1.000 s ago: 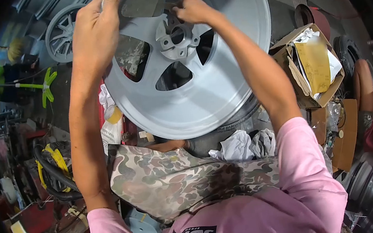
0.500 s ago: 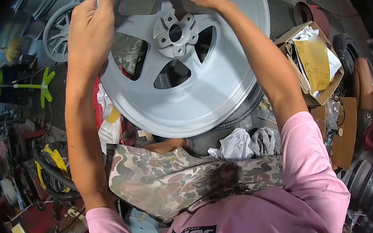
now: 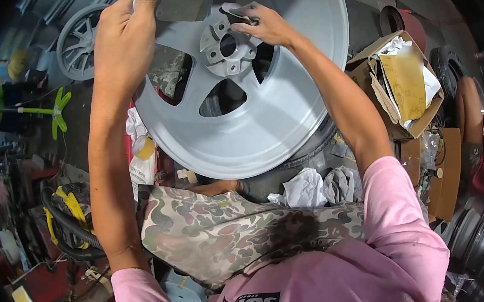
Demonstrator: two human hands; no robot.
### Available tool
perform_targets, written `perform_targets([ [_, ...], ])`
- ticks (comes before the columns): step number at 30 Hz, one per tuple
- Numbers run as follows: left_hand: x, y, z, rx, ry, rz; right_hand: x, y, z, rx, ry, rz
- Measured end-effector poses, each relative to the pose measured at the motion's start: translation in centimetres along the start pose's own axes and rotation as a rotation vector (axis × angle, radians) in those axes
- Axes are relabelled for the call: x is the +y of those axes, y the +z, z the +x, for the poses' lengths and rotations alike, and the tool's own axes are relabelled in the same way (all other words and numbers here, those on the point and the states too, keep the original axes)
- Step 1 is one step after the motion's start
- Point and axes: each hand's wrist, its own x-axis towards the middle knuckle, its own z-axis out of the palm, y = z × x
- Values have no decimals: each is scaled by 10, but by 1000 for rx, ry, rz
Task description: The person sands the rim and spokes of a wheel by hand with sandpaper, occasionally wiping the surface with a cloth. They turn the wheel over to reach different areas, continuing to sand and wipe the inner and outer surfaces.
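A large grey wheel rim stands tilted in front of me, above a black tyre. My left hand grips the rim's upper left edge, fingers bent over it. Near the hub, my right hand pinches a dark, thin, folded piece, which looks like a sheet or pad, against the upper right of the hub. Its exact kind is hard to tell.
A cardboard box with papers lies at the right, near another person's arm and leg. White crumpled paper lies by my camouflage-covered leg. Another rim and a green-legged stand are at the left.
My right hand has come down from the rim's upper spokes to the hub, with the dark piece now showing in it. My left hand has shifted slightly right on the rim.
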Motion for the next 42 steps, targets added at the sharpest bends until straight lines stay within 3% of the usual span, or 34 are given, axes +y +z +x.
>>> perform_targets([
  [3,7,3,-2,-15,-77,-104,-4,-1,-10,38,15,51],
  [6,15,2,-2,-29,-117,2,-25,14,6,175,140,-110],
  [8,19,0,-2,-33,-145,-7,-44,43,25,346,92,-187],
  [10,16,-2,-3,-36,-177,-16,-51,77,36,497,-143,-279],
  [12,8,-3,-2,-37,-180,-137,-89,52,33,203,-59,-170],
  [13,11,-1,-2,26,-188,-99,-99,28,33,-38,124,-30],
  [15,9,0,2,-3,-162,-86,-70,-3,13,58,-1,218],
  [16,6,-3,2,-20,-140,-63,-46,-7,3,333,-74,216],
  [17,-1,-8,4,-9,-151,-61,-17,-13,-9,452,14,289],
  [19,-14,-12,12,-72,-129,24,43,-11,-29,522,405,-178],
  [23,1,-5,7,12,-210,-66,77,44,-37,555,483,-199],
  [26,4,-8,4,-20,-186,-27,46,71,-41,619,436,-69],
  [29,1,-10,6,-2,-215,-2,38,44,-56,404,327,487],
  [30,-3,-9,7,15,-194,-24,51,38,-54,404,332,491],
  [33,-2,-9,5,9,-199,-22,58,34,-40,647,635,3],
  [34,0,-11,6,-4,-217,4,52,47,-31,651,632,5],
  [36,-2,-8,6,20,-170,1,39,71,-17,635,427,-92],
  [38,-5,-10,4,44,-134,-3,13,57,-18,559,496,11],
  [40,-6,-12,6,17,-184,-7,2,20,-26,341,597,680],
  [41,-6,-11,7,16,-184,-8,20,10,-28,336,651,1064],
  [42,-7,-11,8,-6,-198,-29,33,0,-34,334,648,1065],
])
